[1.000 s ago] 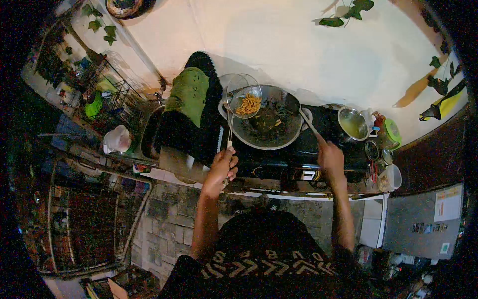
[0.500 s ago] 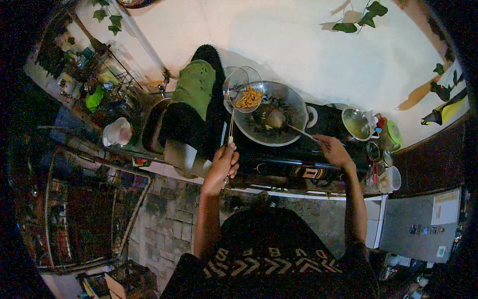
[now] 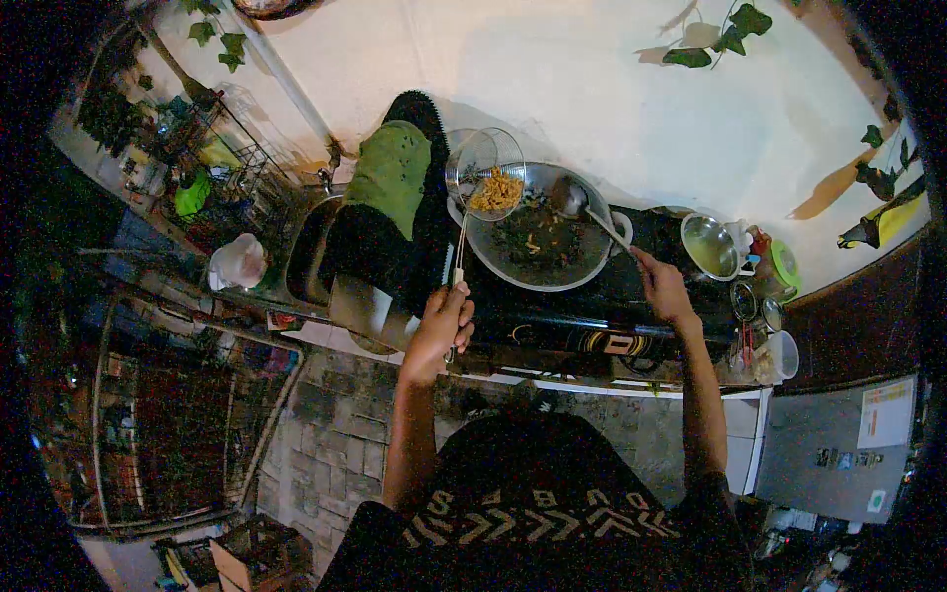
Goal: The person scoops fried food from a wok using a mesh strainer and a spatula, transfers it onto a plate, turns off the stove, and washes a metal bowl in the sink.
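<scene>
My left hand (image 3: 441,328) is closed around the handle of a wire strainer (image 3: 484,158). Golden-brown fried pieces (image 3: 496,191) lie in its basket, which hangs over the left rim of a large wok (image 3: 541,286). My right hand (image 3: 663,287) grips the long handle of a ladle (image 3: 569,196); its bowl is inside the wok, near the far right side. Dark bits and a few browned pieces lie in the bottom of the wok, which sits on a black stove (image 3: 562,329). What the bits are, I cannot make out.
A green cloth (image 3: 391,178) lies over a dark object left of the wok, beside the sink (image 3: 311,252). Right of the stove stand a metal bowl (image 3: 710,246), a green-lidded jar (image 3: 784,267) and a clear plastic container (image 3: 779,357). A dish rack (image 3: 232,158) is at far left.
My right hand has shifted slightly, and the ladle's bowl has moved from the wok's middle up and right. The strainer in my left hand has stayed nearly still.
</scene>
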Available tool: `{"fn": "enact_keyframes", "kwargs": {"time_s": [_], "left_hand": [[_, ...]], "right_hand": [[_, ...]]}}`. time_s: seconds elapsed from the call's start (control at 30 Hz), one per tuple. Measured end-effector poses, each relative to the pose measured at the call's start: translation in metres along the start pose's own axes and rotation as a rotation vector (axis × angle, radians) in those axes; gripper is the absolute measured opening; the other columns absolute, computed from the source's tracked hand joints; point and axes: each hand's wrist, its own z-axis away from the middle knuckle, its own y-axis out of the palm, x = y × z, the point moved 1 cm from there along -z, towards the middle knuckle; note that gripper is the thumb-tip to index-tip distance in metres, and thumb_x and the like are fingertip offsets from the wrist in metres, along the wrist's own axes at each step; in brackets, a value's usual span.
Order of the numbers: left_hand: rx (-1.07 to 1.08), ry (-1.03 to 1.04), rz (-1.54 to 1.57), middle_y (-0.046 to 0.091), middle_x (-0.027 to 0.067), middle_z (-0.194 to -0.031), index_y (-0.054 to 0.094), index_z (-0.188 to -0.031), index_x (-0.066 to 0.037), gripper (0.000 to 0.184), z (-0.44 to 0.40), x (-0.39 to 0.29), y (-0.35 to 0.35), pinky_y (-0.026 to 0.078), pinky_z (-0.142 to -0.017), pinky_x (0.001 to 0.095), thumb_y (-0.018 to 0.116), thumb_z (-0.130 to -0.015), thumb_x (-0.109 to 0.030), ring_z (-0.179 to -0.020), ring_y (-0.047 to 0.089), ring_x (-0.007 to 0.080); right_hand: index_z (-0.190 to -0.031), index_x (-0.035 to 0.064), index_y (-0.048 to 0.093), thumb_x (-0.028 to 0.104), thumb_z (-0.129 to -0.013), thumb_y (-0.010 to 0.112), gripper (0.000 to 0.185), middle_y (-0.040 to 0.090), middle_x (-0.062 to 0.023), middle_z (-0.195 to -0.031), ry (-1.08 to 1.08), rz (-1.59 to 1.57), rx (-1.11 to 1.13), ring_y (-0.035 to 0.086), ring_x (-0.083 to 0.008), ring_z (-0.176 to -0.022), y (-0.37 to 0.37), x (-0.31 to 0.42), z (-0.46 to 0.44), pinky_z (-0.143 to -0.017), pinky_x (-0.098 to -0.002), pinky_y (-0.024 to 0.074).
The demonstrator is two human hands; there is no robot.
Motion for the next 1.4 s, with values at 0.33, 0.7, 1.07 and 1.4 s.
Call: {"fn": "enact_keyframes", "kwargs": {"time_s": [0.33, 0.7, 1.07, 1.4], "left_hand": [[-0.005, -0.017, -0.032, 0.038, -0.0040, -0.064, 0.041, -0.090, -0.014, 0.026, 0.000, -0.001, 0.003, 0.030, -0.038, 0.0251, 0.045, -0.103, -0.036, -0.043, 0.036, 0.0066], [-0.024, -0.044, -0.039, 0.038, -0.0038, -0.064, 0.041, -0.092, -0.014, 0.026, -0.001, 0.001, -0.005, 0.030, -0.038, 0.0249, 0.046, -0.103, -0.037, -0.043, 0.036, 0.0065], [-0.027, -0.017, -0.005, 0.039, -0.0036, -0.065, 0.043, -0.093, -0.014, 0.025, -0.011, 0.011, 0.005, 0.030, -0.039, 0.0248, 0.047, -0.102, -0.037, -0.044, 0.036, 0.0069], [0.055, -0.117, 0.073, 0.039, -0.0036, -0.065, 0.046, -0.100, -0.013, 0.023, -0.035, 0.031, 0.018, 0.030, -0.038, 0.0262, 0.049, -0.101, -0.035, -0.043, 0.035, 0.0077]], "right_hand": [[-0.127, 0.0029, 0.058, 0.013, -0.098, 0.049, 0.032, 0.067, -0.0192, -0.083, -0.027, -0.219, 0.230, 0.058, -0.0255, -0.064, 0.015, -0.005, 0.008, -0.065, -0.0398, 0.0476], [-0.131, 0.0073, 0.058, 0.021, -0.103, 0.044, 0.034, 0.041, 0.0032, -0.059, 0.117, -0.492, 0.400, 0.037, -0.0065, -0.052, 0.015, 0.022, 0.007, -0.047, -0.0265, 0.0327], [-0.128, 0.0078, 0.061, 0.027, -0.102, 0.049, 0.034, 0.049, 0.0032, -0.066, 0.244, -0.518, 0.312, 0.039, -0.0060, -0.056, -0.035, 0.030, 0.016, -0.050, -0.0251, 0.0342], [-0.127, 0.0047, 0.061, 0.020, -0.101, 0.051, 0.031, 0.070, -0.0080, -0.097, 0.033, -0.239, 0.113, 0.063, -0.0201, -0.084, -0.085, 0.024, 0.013, -0.077, -0.0346, 0.0489]]}}
